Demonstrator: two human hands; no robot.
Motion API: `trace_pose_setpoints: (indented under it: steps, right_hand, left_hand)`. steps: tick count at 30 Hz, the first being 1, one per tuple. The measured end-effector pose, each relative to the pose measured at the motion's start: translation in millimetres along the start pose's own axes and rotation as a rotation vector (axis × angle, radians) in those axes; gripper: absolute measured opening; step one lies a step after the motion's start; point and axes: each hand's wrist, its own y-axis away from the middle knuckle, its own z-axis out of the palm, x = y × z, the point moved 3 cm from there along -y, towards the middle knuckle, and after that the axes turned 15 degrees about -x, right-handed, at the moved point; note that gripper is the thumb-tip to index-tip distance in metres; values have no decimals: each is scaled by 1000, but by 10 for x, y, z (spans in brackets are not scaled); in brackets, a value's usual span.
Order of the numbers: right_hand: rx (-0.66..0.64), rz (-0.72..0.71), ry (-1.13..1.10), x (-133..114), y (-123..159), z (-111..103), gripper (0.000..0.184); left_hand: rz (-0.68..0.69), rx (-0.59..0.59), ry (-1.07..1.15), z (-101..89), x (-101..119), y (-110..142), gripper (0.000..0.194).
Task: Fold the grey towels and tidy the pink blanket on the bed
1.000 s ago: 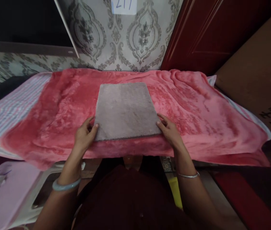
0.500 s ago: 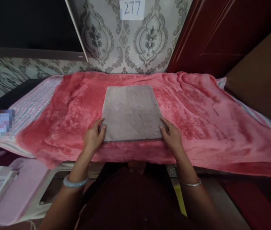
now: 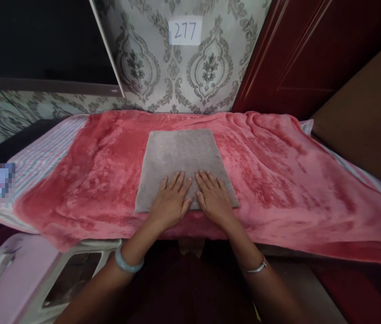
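A grey plush mat (image 3: 183, 150), roughly square, lies flat on a pink-red fleece blanket (image 3: 109, 166). My left hand (image 3: 172, 200) rests palm down on the near left part of the mat, fingers stretched out. Beside it, my right hand (image 3: 213, 198) lies flat on the near right part, its fingers also extended. The two hands are close together but apart, angled toward each other. Parts of the mat's near edge are hidden under my hands.
Striped cloth (image 3: 47, 141) shows under the blanket at the left. Behind are a patterned wall with a paper card (image 3: 185, 30) marked 277, and a dark screen (image 3: 42, 40). A red panel (image 3: 288, 54) and brown board (image 3: 365, 103) stand at right. A pink surface (image 3: 31, 265) is lower left.
Both hands have let go of the mat's side edges and moved inward, now lying flat on its near half. The view has tilted slightly upward.
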Motion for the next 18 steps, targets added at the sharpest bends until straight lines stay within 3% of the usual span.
trace_pose_setpoints:
  steps: [7,13,18]
  right_hand:
    - [33,-6,-6,31,31,9,60]
    - [15,-1,-5,27,12,21,59]
    - [71,-12,-21,31,28,73,58]
  left_hand:
    - [-33,69,18,25,-104,74,62]
    - [-204,166,60,132,-504,390,69]
    - [-212,205,129,158,-786,653,64]
